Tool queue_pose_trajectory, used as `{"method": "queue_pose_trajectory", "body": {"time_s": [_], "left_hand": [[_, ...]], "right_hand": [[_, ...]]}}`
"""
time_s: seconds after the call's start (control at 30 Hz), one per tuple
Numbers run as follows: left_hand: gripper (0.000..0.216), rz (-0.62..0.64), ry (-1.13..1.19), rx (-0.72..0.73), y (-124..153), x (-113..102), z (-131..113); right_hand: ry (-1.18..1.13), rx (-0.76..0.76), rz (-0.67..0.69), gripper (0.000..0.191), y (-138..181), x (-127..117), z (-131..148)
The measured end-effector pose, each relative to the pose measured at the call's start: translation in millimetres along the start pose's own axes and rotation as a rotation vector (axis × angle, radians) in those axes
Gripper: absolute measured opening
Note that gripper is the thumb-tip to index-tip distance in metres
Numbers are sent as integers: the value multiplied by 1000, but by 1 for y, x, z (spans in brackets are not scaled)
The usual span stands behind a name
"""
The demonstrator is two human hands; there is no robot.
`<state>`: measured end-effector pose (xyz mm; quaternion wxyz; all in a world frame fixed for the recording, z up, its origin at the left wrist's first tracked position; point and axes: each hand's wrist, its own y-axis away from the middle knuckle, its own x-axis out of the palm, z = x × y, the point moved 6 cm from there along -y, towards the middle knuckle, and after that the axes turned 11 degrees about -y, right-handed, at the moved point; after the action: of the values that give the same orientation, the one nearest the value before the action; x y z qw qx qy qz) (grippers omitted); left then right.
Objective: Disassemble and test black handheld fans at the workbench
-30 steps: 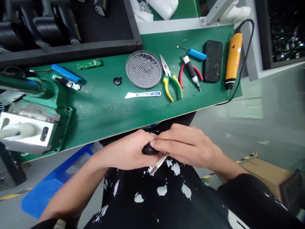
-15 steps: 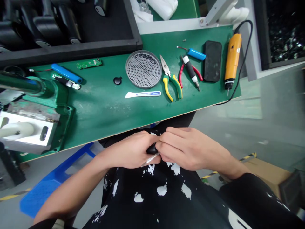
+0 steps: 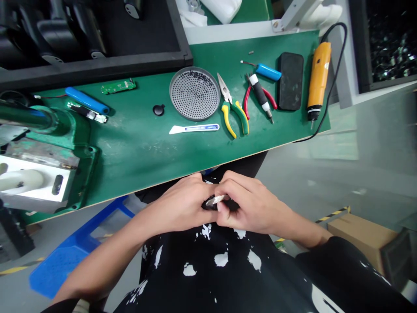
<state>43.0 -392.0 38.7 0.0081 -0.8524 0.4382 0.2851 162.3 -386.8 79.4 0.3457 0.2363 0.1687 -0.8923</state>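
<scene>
Two hands meet at a small dark part (image 3: 206, 205)

The person's left hand (image 3: 184, 205) grasps the dark part, its fingers hiding most of it. The part sits between the hands, in front of the black, white-splotched clothing and just off the near edge of the green bench (image 3: 140, 161). The right hand (image 3: 252, 203) pinches a thin pale tool (image 3: 219, 199) between thumb and fingers; its end overlaps the dark part, though whether they touch cannot be told.

On the bench lies a white-and-blue plastic knife (image 3: 194, 128). Beyond it stands a round perforated tray (image 3: 195, 104), with pliers (image 3: 230, 99) just to its right and a black cap (image 3: 159, 110) to its left.
</scene>
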Motion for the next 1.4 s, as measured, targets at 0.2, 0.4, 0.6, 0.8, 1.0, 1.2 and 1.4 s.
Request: {"method": "queue_pose_trajectory", "body": {"time_s": [0.2,0.4,0.6,0.8,1.0,1.2,1.4], "left_hand": [[15,-107,8,-4,1,-1,4],[11,-84,77,-103,6,-4,8],[14,-20,60,-155,6,-2,9],[19,-23,75,-143,6,-1,9],[27,-22,31,-182,6,3,11],[14,-83,4,-139,2,6,9],[12,-311,-123,-111,1,5,11]], "right_hand": [[-27,87,-129,7,-2,-2,1],[-161,107,-142,14,4,-7,-2],[-99,-33,-148,25,12,-8,2],[62,-111,-52,22,13,-10,7],[206,-138,72,13,9,-8,10],[30,39,-94,10,9,-2,1],[-94,181,-318,7,5,-5,-4]]}}
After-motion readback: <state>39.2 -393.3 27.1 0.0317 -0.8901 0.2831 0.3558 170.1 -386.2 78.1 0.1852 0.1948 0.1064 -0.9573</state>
